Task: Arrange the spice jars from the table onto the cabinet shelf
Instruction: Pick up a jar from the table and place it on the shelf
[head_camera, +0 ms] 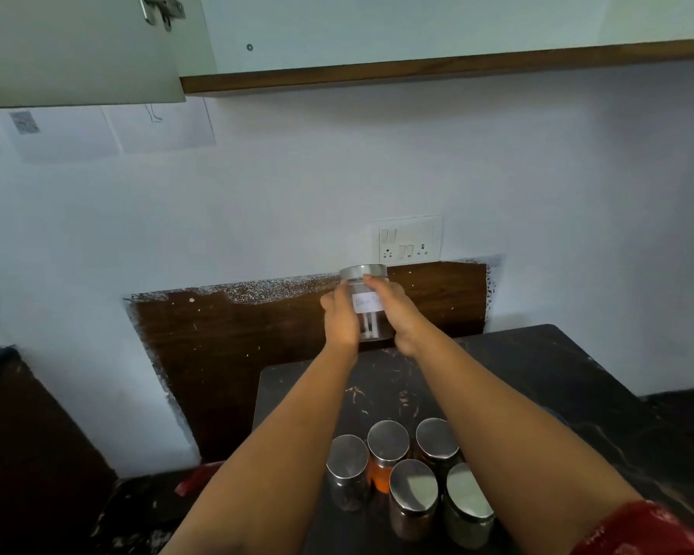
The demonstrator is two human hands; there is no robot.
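Both hands, left hand (339, 318) and right hand (393, 310), fingers wrapped round labelled jar (367, 304) below cabinet (417, 72). Keep upright, raise clear of cabinet edge, label outward.

1 jar (367, 310) is held above the table (557, 378) between the left hand (340, 318) and the right hand (397, 314). 5 jars (401, 470) are grouped on the table's near part, between the forearms. The cabinet (417, 30) is mounted overhead, the switch plate (407, 238) behind the held jar.
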